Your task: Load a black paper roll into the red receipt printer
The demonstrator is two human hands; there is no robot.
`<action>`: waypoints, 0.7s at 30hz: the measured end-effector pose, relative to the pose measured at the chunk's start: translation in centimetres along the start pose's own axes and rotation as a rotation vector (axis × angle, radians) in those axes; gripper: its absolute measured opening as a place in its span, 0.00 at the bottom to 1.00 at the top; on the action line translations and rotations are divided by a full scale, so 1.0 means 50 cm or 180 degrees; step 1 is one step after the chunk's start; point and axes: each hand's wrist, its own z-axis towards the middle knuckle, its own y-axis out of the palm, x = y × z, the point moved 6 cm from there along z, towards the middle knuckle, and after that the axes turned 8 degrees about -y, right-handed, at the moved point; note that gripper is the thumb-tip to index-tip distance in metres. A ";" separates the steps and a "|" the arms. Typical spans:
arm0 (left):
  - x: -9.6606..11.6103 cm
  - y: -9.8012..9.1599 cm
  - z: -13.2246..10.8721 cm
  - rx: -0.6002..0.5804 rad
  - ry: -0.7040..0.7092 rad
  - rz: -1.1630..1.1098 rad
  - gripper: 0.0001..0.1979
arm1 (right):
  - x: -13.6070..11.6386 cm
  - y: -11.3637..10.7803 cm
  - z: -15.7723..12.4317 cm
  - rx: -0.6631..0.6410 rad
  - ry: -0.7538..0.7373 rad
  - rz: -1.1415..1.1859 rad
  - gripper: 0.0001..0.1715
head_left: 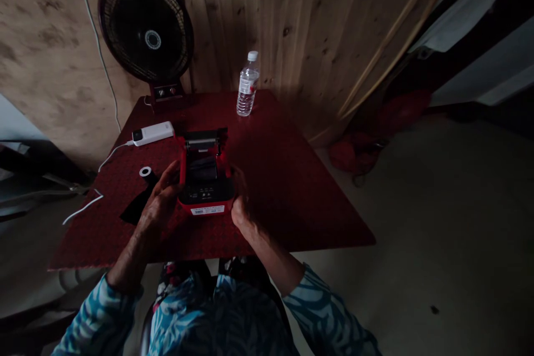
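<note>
A small red and black printer (207,193) is on the red table, its lid raised at the back and its inner bay showing. Buttons line its black front panel, and a white barcode sticker is on the red front face. My left hand (163,193) grips its left side, and my right hand (241,200) grips its right side; some fingers of both are hidden. Just left of my left hand lies a small roll (146,173) with a pale round end and a dark strip (136,206) by it, partly covered by my wrist.
On the red table (287,178) a white power bank (153,133) with a white cable (109,157) lies at the back left. Behind it stands a dark fan (146,28). A water bottle (247,86) stands near the wooden wall (308,28). Red bags (354,150) lie off the table's right side.
</note>
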 end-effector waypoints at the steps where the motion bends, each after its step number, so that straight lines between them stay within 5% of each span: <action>1: 0.003 0.001 0.000 0.0006 0.0013 -0.0005 0.40 | -0.001 -0.001 0.000 0.0039 -0.0042 0.0010 0.26; 7: 0.041 -0.003 -0.021 0.0266 -0.0023 0.0985 0.35 | -0.003 0.001 -0.002 -0.0075 -0.0127 0.0007 0.25; 12: 0.119 0.040 -0.030 0.0276 0.0829 0.2516 0.24 | -0.004 -0.001 0.002 -0.0007 -0.0182 -0.0096 0.28; 21: 0.129 0.138 0.086 -0.0735 0.0450 0.4819 0.16 | -0.013 0.002 0.001 -0.0126 -0.0157 0.0014 0.26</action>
